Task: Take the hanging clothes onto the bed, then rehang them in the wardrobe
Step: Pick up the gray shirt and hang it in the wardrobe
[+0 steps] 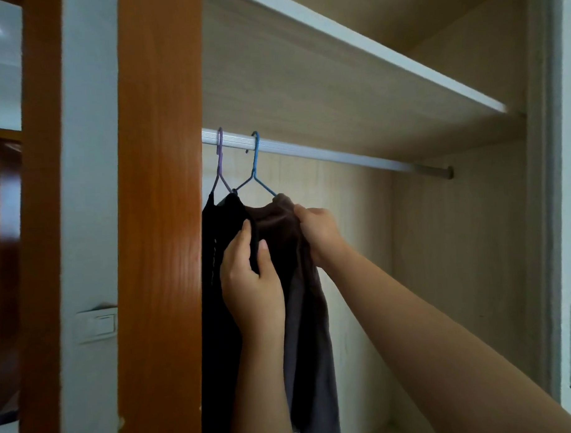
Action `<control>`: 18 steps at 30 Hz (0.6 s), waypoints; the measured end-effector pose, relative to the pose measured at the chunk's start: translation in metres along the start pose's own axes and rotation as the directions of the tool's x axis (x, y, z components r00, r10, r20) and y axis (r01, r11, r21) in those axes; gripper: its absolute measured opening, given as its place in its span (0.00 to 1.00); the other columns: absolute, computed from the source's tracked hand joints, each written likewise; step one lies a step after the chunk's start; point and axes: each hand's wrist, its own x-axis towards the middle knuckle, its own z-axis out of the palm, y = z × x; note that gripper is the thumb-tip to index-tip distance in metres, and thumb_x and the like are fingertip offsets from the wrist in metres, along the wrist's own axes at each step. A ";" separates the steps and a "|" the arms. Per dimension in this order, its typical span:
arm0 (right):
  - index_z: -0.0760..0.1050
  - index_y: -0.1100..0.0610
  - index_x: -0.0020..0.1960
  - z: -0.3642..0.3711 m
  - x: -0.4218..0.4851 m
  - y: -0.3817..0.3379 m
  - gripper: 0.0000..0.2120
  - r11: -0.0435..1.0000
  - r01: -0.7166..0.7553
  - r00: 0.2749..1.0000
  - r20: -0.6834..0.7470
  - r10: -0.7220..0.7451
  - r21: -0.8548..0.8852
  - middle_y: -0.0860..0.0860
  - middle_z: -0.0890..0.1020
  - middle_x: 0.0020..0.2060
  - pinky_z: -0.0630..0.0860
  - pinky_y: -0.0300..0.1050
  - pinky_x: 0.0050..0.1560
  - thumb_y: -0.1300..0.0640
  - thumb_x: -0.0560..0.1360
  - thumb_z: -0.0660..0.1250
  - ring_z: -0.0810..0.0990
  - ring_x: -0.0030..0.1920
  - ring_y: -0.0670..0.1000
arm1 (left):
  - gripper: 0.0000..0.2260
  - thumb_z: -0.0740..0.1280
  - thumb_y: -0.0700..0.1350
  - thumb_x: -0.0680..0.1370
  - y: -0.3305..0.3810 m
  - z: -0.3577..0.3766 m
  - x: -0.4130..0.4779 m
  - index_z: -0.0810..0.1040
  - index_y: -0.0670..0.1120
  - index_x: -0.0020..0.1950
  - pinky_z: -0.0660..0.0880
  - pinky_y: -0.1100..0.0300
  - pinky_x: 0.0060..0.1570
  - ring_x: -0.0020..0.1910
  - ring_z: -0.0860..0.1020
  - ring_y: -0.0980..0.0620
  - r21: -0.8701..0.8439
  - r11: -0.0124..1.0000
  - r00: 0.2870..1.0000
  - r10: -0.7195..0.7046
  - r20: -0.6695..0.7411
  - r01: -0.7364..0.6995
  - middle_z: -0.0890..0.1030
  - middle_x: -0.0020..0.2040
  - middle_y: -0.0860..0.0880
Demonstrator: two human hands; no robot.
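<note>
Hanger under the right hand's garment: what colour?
Blue hanger, hooked on the rail beside a purple hanger. Head view, the only one, shows it clearly.
</note>
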 end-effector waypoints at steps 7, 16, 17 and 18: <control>0.71 0.60 0.40 -0.012 -0.018 0.014 0.11 0.969 0.103 0.992 0.093 -0.084 -0.224 0.55 0.72 0.35 0.67 0.44 0.37 0.54 0.77 0.59 0.70 0.37 0.52 | 0.17 0.61 0.43 0.78 0.002 -0.002 0.000 0.70 0.49 0.67 0.63 0.64 0.59 0.66 0.70 0.51 -0.020 1.000 1.000 -0.020 -0.021 0.020 0.73 0.66 0.49; 0.76 0.62 0.45 -0.078 -0.083 0.068 0.09 0.882 0.094 0.992 0.114 -0.046 -0.462 0.54 0.77 0.38 0.71 0.45 0.40 0.56 0.75 0.64 0.75 0.39 0.50 | 0.26 0.66 0.43 0.74 0.010 0.009 -0.023 0.64 0.43 0.71 0.64 0.50 0.66 0.68 0.67 0.42 0.191 0.969 0.987 0.148 0.069 -0.159 0.70 0.68 0.41; 0.76 0.60 0.42 -0.088 -0.093 0.077 0.07 0.875 0.069 0.995 0.094 -0.027 -0.480 0.52 0.76 0.36 0.69 0.45 0.39 0.56 0.75 0.64 0.73 0.37 0.49 | 0.25 0.66 0.42 0.73 0.009 0.011 -0.030 0.66 0.42 0.69 0.65 0.49 0.64 0.66 0.69 0.40 0.179 0.964 0.980 0.187 0.061 -0.195 0.72 0.66 0.39; 0.74 0.56 0.38 -0.098 -0.104 0.085 0.07 0.872 0.040 0.998 0.066 -0.009 -0.487 0.51 0.75 0.34 0.68 0.44 0.39 0.57 0.74 0.65 0.73 0.37 0.48 | 0.24 0.66 0.42 0.73 0.008 0.012 -0.040 0.68 0.41 0.68 0.67 0.49 0.63 0.64 0.71 0.40 0.155 0.963 0.975 0.216 0.050 -0.221 0.73 0.64 0.39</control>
